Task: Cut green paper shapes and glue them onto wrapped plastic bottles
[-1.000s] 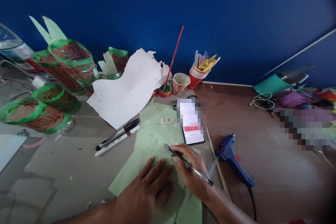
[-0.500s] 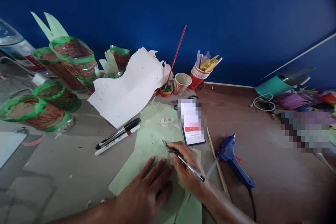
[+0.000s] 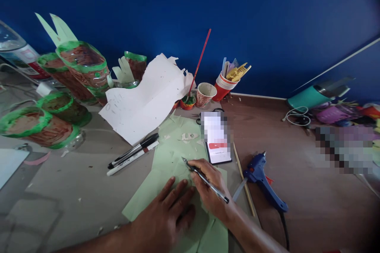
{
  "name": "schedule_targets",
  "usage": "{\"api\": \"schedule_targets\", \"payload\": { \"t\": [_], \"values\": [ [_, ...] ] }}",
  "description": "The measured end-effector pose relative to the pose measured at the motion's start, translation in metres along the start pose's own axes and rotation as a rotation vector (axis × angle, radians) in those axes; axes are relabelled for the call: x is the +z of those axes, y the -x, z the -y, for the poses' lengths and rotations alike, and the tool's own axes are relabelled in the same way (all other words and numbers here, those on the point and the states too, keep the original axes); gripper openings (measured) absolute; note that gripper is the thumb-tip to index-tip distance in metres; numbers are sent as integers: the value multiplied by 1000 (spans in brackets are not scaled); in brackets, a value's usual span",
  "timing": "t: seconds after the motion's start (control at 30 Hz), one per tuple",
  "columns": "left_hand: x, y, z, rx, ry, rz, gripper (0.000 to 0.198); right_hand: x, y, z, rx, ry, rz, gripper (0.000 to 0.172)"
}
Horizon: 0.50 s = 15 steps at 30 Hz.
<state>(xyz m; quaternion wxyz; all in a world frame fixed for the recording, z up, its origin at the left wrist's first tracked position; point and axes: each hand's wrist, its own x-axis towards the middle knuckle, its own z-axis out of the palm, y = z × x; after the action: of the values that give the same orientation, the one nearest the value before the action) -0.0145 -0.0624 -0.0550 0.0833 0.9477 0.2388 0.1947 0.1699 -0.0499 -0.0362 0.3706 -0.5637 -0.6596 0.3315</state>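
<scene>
Pale green paper [image 3: 142, 199] lies under both hands at the table's front. My left hand [image 3: 168, 211] rests flat on it with the fingers spread. A pen [image 3: 211, 185] with a clear barrel and dark grip is held in my right hand [image 3: 212, 193], its tip on or just above the paper; contact is too fine to tell. Small scraps [image 3: 190, 137] lie on the green sheet beyond the pen tip. Just past my right hand is a phone [image 3: 219, 154] with a lit, partly blurred screen. Black scissors [image 3: 198, 118] are half hidden beneath the phone.
Left of the paper lie two markers [image 3: 133, 154]. A blue glue gun [image 3: 264, 182] and a thin wooden stick [image 3: 245, 182] are at right. Painted bottle pots [image 3: 84, 67], a torn white sheet [image 3: 142, 99] and paper cups [image 3: 205, 95] stand or lie along the blue wall.
My right hand and the pen have shifted very slightly left. My left hand stays in place on the paper.
</scene>
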Motion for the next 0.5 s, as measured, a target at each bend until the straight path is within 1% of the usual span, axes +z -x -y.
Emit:
{"api": "schedule_targets", "payload": {
  "t": [0.23,0.4,0.5],
  "values": [
    [6,2,-2,4,15,-71,22,1,0,-1,-6,8,-12,24],
    [14,7,-2,-18,10,-37,23,1,1,-2,-4,19,-19,24],
    [11,6,-1,2,2,-55,22,1,0,-1,-8,20,-19,25]
  ]
}}
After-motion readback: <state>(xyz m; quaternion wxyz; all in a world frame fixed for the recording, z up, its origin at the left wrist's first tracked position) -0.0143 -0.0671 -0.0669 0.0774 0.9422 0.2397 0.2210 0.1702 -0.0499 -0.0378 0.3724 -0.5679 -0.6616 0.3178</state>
